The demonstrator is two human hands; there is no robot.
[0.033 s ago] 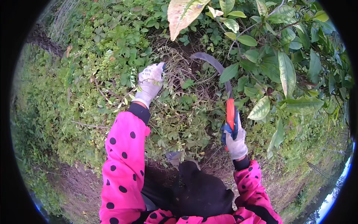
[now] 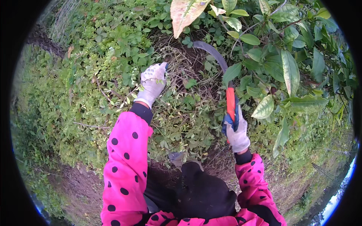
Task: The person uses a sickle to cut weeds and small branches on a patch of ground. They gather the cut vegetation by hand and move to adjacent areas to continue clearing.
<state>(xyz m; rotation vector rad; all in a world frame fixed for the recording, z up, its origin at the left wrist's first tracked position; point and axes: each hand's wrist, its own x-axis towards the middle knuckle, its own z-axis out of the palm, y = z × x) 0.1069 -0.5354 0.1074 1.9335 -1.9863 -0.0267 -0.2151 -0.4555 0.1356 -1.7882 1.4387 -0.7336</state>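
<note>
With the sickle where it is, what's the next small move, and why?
Probably a short, careful pull back on the sickle, kept clear of the left hand. The right hand grips its orange handle, the curved blade arcs past the far right of the dry stems, tip pointing left, and the left hand is beside those stems, its grip hidden.

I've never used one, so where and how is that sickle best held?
Probably by its orange handle, from the near side, where the right hand grips: the handle is straight and forms the near end, while the curved blade arcs away leftward.
</note>
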